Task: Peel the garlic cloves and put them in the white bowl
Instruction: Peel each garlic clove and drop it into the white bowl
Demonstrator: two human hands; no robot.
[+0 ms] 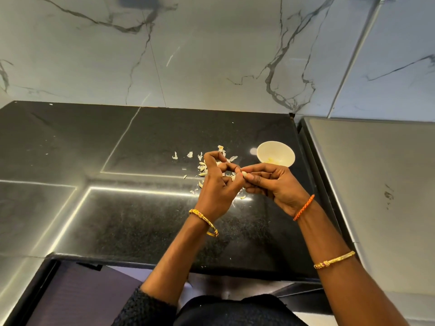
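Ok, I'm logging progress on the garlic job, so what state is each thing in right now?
garlic clove: held above the counter, pinched between both hands.
left hand: fingertips pinch the clove.
right hand: grips the clove.
white bowl: upright on the counter, some pale yellow pieces inside.
peels: loose, scattered on the counter.
counter: dark, glossy.

1. The bowl point(275, 153) just beyond the right hand point(270, 184) is white.
2. The counter point(141, 220) beneath is speckled black.
3. The wall point(211, 55) beyond is grey-veined white marble.
4. The wrist cord point(303, 207) is orange.
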